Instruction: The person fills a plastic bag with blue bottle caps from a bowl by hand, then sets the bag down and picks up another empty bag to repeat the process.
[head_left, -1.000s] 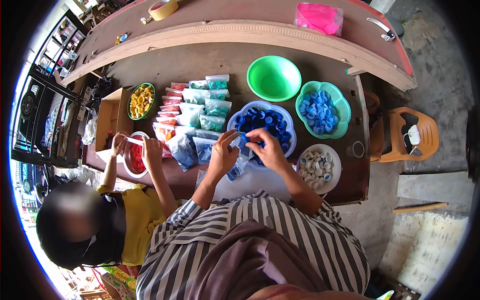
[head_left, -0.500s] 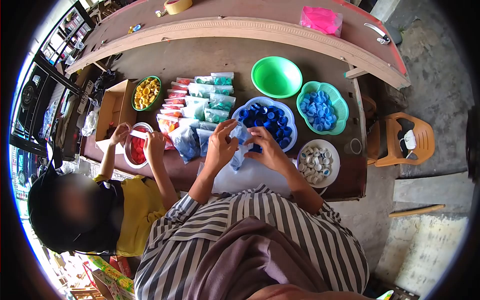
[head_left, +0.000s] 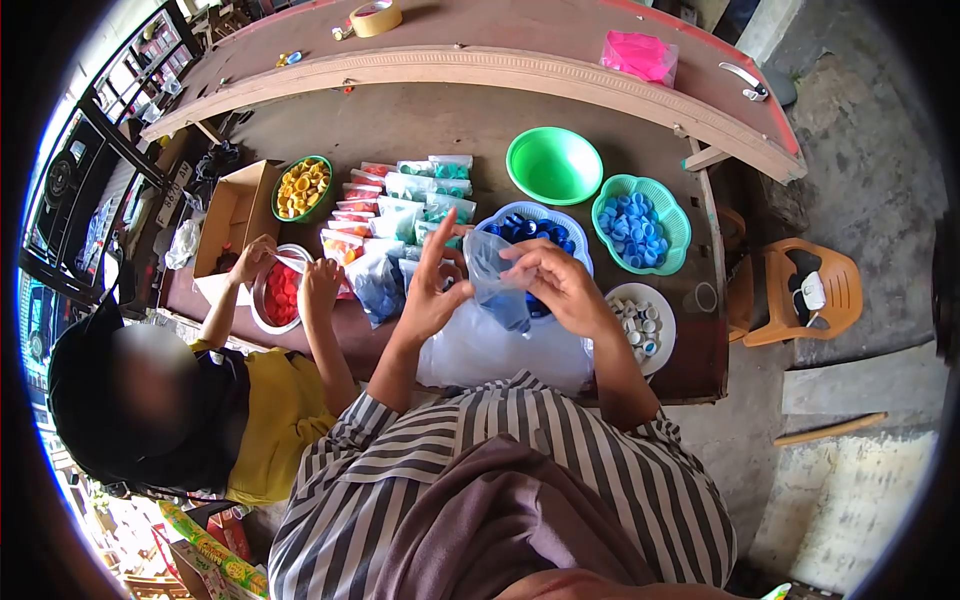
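Observation:
A clear plastic bag (head_left: 497, 285) with blue caps at its bottom hangs in front of me. My right hand (head_left: 560, 285) pinches its upper right side between thumb and fingers. On the other side, my left hand (head_left: 432, 290) has its fingers spread, the index finger pointing up and the thumb close to the bag's left edge. Partly behind the bag is a lavender basket (head_left: 588, 262) of dark blue caps (head_left: 530, 226). Below my hands lies a pile of clear plastic bags (head_left: 480, 350). Filled bags of blue caps (head_left: 378, 288) sit beside my left hand.
At left, a co-worker's hands (head_left: 318, 288) hold a bag over a bowl of red caps (head_left: 282, 295). Around stand a yellow-cap basket (head_left: 303, 188), a green basin (head_left: 555, 165), a light-blue-cap basket (head_left: 632, 228) and a white-cap bowl (head_left: 660, 300). A raised wooden ledge (head_left: 450, 65) runs behind.
The fingers of my left hand have spread apart beside the bag. The bag has shifted slightly right and opened out, still in my right hand. The view has shifted slightly.

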